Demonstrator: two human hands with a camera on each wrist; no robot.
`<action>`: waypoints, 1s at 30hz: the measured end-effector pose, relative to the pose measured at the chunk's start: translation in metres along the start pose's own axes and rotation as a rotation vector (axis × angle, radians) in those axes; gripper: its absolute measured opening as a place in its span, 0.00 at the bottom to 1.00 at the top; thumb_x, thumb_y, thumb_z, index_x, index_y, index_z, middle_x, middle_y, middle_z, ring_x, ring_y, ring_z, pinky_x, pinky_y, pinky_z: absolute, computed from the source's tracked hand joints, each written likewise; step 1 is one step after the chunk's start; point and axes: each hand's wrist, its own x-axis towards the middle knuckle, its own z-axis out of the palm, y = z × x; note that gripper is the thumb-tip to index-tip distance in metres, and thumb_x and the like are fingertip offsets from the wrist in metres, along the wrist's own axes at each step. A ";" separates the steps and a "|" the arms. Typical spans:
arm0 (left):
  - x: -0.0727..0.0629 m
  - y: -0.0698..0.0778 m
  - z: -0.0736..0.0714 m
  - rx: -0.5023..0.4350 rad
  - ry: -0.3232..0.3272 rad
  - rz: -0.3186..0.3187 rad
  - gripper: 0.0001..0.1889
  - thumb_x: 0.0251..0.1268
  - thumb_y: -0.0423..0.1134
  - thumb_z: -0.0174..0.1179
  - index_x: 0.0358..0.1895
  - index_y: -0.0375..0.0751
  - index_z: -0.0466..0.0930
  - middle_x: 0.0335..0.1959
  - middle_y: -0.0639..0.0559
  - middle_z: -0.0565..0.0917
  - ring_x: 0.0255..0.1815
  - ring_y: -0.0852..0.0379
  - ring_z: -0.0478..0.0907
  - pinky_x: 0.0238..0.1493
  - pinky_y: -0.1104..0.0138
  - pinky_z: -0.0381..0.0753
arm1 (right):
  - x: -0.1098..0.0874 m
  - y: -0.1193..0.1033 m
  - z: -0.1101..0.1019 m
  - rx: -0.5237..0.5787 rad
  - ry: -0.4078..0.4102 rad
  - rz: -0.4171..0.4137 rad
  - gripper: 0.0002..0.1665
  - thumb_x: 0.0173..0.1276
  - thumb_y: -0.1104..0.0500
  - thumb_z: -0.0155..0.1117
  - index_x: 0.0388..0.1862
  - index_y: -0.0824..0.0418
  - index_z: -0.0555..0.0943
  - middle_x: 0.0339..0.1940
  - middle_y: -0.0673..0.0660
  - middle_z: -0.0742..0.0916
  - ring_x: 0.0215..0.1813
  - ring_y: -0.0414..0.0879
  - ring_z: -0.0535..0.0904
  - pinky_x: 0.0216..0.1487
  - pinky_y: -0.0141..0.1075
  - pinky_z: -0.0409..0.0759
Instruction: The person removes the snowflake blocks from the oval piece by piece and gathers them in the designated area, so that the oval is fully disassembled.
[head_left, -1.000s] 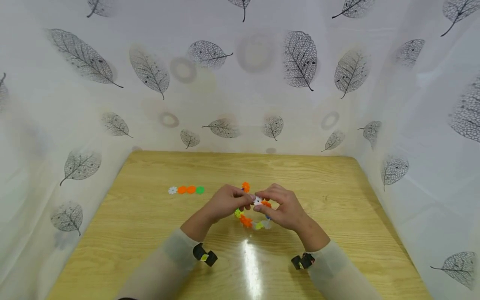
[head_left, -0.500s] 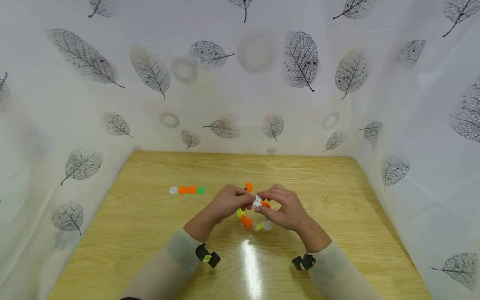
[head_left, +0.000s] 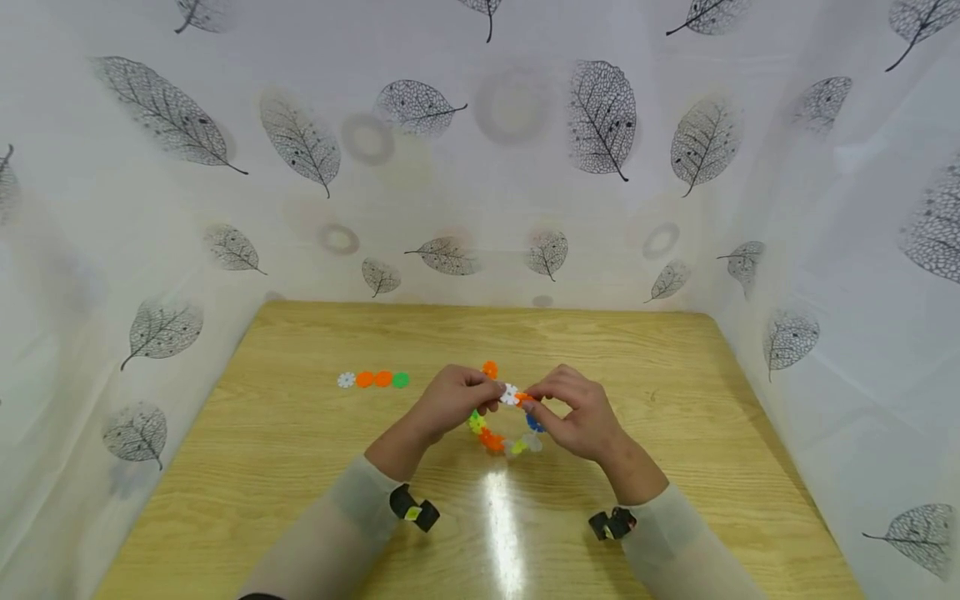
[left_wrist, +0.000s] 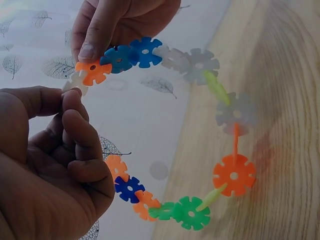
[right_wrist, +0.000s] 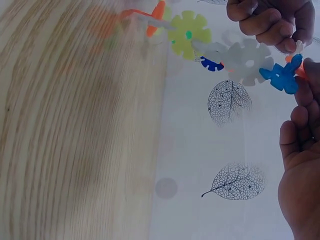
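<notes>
A chain of notched plastic snowflake discs hangs in a curve between my hands. My left hand [head_left: 457, 402] pinches the white disc [head_left: 510, 394] at one end. Beside it, my right hand [head_left: 583, 415] pinches the orange disc [left_wrist: 94, 73] joined to the white one. Two blue discs [left_wrist: 145, 52] follow, then clear, yellow-green, orange and green discs [left_wrist: 191, 213]. Past the green ones, an orange disc, a dark blue disc [left_wrist: 129, 189] and a last orange disc [head_left: 490, 368] form the other end, partly behind my left hand in the head view.
On the wooden table [head_left: 300, 467], a row of flat discs lies to the left: a white disc [head_left: 346, 380], two orange discs [head_left: 374, 379] and a green disc [head_left: 401, 380]. A leaf-patterned curtain [head_left: 480, 192] encloses the back and sides.
My right fingers have shifted from the white disc's edge to the orange disc, moving slightly right. More of the white disc shows, and the chain has risen a little.
</notes>
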 end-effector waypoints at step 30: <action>0.000 -0.009 -0.030 -0.045 0.200 -0.046 0.16 0.75 0.45 0.62 0.34 0.36 0.87 0.33 0.44 0.85 0.38 0.42 0.78 0.43 0.60 0.78 | -0.007 0.007 -0.008 -0.031 0.050 0.008 0.20 0.48 0.76 0.78 0.37 0.57 0.89 0.31 0.50 0.88 0.32 0.44 0.81 0.32 0.38 0.82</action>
